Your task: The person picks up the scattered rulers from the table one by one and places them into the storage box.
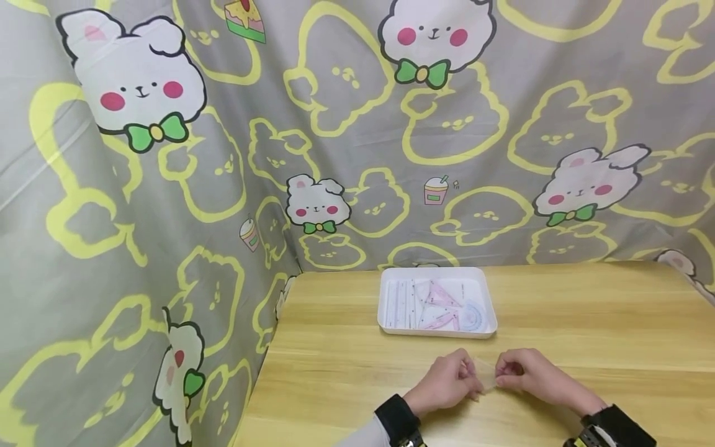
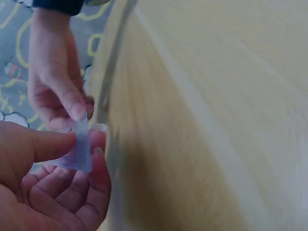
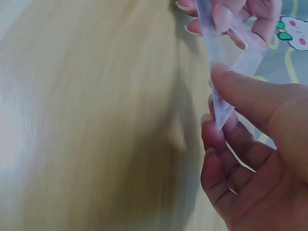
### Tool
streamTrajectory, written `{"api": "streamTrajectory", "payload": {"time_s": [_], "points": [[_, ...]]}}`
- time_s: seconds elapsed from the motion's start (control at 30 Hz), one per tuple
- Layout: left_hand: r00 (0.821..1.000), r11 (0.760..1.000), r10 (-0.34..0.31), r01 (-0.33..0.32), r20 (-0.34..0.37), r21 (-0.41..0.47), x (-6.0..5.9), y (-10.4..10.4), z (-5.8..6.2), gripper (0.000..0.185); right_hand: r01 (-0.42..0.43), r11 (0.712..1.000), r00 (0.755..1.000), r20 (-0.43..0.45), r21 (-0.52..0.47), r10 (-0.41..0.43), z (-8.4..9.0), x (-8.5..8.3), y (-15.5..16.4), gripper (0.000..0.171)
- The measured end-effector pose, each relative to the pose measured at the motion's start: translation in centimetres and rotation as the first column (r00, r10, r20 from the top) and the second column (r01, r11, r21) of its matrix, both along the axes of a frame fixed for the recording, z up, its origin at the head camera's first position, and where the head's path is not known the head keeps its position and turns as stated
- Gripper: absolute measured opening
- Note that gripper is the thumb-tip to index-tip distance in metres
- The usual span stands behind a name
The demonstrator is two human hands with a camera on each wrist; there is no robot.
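Between both hands, above the wooden table, is a clear plastic set square [image 1: 487,375]. My left hand [image 1: 447,382] pinches one end, its thumb on the near face in the left wrist view and its fingers behind. My right hand [image 1: 527,374] grips the other end between thumb and fingers. In the right wrist view the set square [image 3: 249,60] is tilted, one edge toward the camera, and the fingers cover parts of it. Beyond the hands stands a white tray [image 1: 438,333] holding several clear rulers [image 1: 400,304], pink-tinted set squares [image 1: 444,295] and a bluish protractor [image 1: 472,316].
The wooden table [image 1: 329,354] reaches back to a grey curtain [image 1: 357,149] printed with rabbits and yellow outlines. The same cloth hangs along the table's left side. Black bands [image 1: 398,417] are strapped round both wrists.
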State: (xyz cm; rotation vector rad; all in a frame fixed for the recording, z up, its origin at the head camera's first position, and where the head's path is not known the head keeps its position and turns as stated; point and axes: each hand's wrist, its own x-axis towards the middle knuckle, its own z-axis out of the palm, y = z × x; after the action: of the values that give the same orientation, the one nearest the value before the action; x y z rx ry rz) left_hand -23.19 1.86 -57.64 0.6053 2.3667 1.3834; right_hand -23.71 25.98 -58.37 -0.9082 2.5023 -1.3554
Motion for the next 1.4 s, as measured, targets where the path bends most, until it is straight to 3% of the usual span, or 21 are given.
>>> {"api": "streamTrajectory", "payload": {"time_s": [0.13, 0.23, 0.43, 0.6, 0.7, 0.93, 1.17, 1.3, 1.4], "points": [[0.998, 0.995, 0.037, -0.042, 0.054, 0.092, -0.8, -0.7, 1.1, 0.013, 0.068, 0.996, 0.998, 0.015, -0.053, -0.067, 0.8, 0.6, -0.2, 0.009], [0.989, 0.974, 0.082, -0.105, 0.120, 0.199, -1.9, -1.1, 2.1, 0.014, 0.149, 0.987, 0.988, 0.037, -0.058, -0.147, 1.9, 0.9, -0.8, 0.014], [0.959, 0.881, 0.145, -0.237, 0.243, 0.410, -4.3, -1.1, 2.9, 0.020, 0.307, 0.950, 0.952, 0.026, -0.058, -0.306, 3.5, 0.4, -2.7, 0.029], [0.928, 0.809, 0.197, -0.336, 0.317, 0.482, -6.5, -0.7, 2.5, 0.024, 0.409, 0.911, 0.909, -0.060, -0.043, -0.411, 4.0, -0.8, -4.1, 0.047], [0.915, 0.785, 0.227, -0.374, 0.333, 0.493, -7.8, -0.3, 2.4, 0.027, 0.464, 0.886, 0.881, -0.099, -0.005, -0.463, 3.9, -1.8, -4.5, 0.061], [0.900, 0.779, 0.280, -0.416, 0.333, 0.469, -11.0, 0.9, 2.0, 0.029, 0.542, 0.839, 0.829, -0.196, 0.049, -0.524, 3.0, -4.4, -4.4, 0.064], [0.862, 0.758, 0.337, -0.487, 0.378, 0.434, -13.5, 2.0, 1.6, 0.032, 0.591, 0.806, 0.782, -0.263, 0.029, -0.564, 2.4, -6.6, -4.4, 0.054], [0.836, 0.746, 0.377, -0.529, 0.398, 0.405, -14.4, 2.5, 1.3, 0.032, 0.599, 0.801, 0.761, -0.324, 0.017, -0.562, 2.1, -8.0, -4.4, 0.056], [0.829, 0.746, 0.395, -0.541, 0.397, 0.388, -15.0, 2.6, 1.1, 0.030, 0.596, 0.802, 0.753, -0.372, 0.037, -0.542, 1.8, -8.9, -4.5, 0.057]]}}
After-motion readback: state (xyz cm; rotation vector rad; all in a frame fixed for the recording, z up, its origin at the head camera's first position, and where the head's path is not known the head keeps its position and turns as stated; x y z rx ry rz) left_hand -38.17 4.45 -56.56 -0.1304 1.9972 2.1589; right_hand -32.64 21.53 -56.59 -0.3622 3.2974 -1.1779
